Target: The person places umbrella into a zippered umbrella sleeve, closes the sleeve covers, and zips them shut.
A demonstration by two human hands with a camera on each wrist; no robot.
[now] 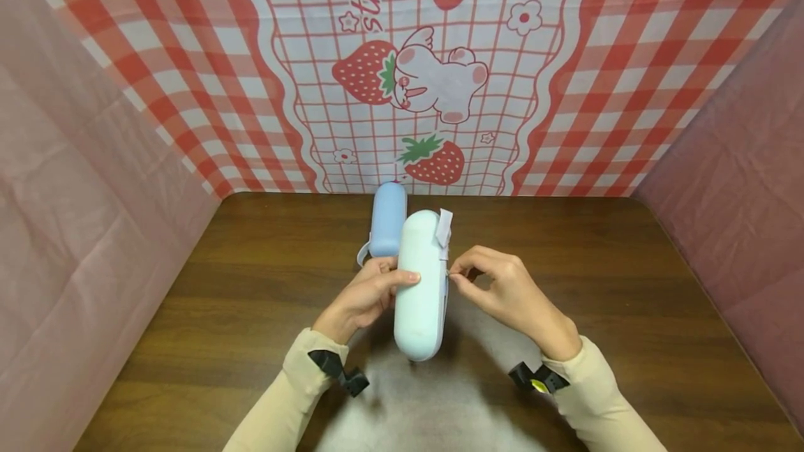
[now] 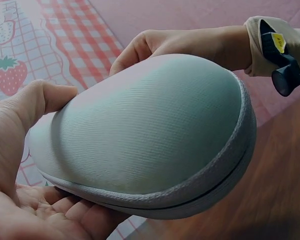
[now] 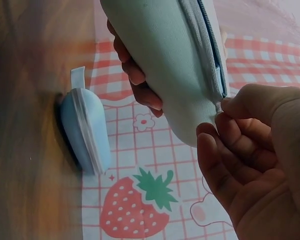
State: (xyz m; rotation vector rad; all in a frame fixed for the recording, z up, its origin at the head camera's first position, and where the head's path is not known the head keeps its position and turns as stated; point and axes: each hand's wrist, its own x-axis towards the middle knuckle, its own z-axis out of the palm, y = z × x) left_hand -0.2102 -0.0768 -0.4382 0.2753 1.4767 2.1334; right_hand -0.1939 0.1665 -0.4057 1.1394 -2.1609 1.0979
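Observation:
A mint-green, rounded, zippered case is held up over the table, its long side pointing away from me. My left hand grips it from the left, thumb on the top face and fingers beneath, as the left wrist view also shows. At the case's right edge, my right hand pinches the small zipper pull between thumb and index finger. Zipper teeth run along the side above the pull in the right wrist view. A pale strap sticks out near the far end.
Behind the left hand, a blue case of similar shape lies on the brown wooden table, its pale wrist strap toward me. A strawberry-print cloth hangs at the back, and pink cloths stand at both sides.

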